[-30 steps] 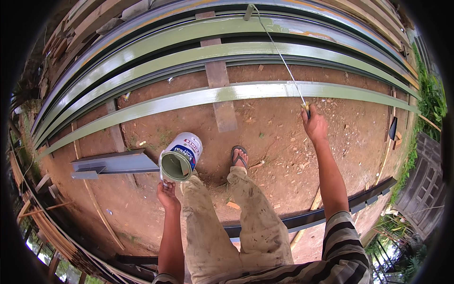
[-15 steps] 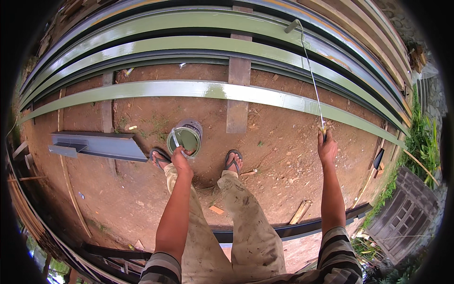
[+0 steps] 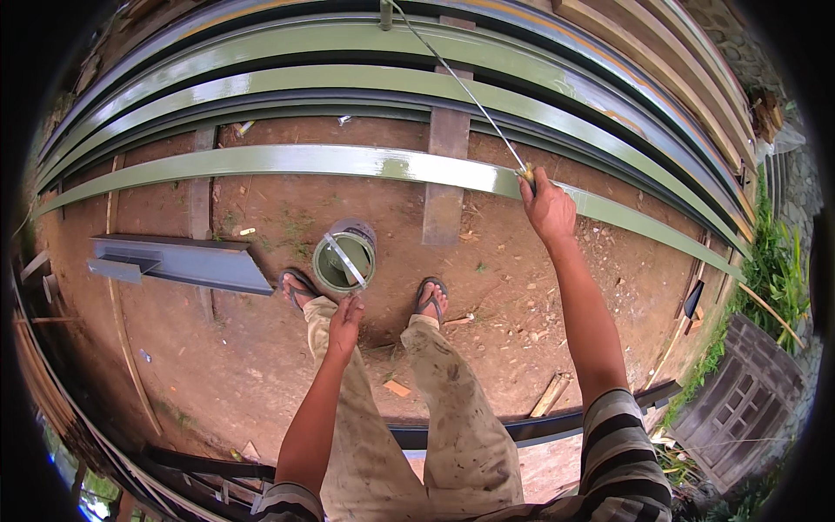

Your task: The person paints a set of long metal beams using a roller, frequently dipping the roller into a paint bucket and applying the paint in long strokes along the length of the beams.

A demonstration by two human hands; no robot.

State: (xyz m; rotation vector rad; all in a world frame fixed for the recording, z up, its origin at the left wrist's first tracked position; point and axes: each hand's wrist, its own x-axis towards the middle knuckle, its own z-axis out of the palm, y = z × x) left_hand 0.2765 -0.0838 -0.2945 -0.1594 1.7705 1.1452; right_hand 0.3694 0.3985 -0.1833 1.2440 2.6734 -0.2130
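Note:
My right hand (image 3: 550, 209) is closed round the yellowish grip of a long-handled paint roller (image 3: 459, 83). Its thin metal rod runs up and left to the roller head (image 3: 387, 14), which meets a far green-painted beam (image 3: 287, 48) near the top edge. Just below a paint bucket (image 3: 369, 239) on the ground, my left hand (image 3: 347, 322) hangs with loosely bent fingers and nothing visible in them. Green paint coats the inside of the bucket, and a pale strip (image 3: 348, 259) lies across its mouth. Under the right hand passes the nearest green-painted beam (image 3: 287, 161).
Several long beams lie side by side beyond, resting on wooden supports (image 3: 445, 174). A short grey steel piece (image 3: 196, 261) lies at the left. My sandalled feet (image 3: 428, 298) stand either side below the bucket. A weathered wooden panel (image 3: 739, 400) leans at the right.
The roller head has swept left along the far beam as my right hand moved left and farther away. My left hand has let go of the strip at the bucket and drawn back.

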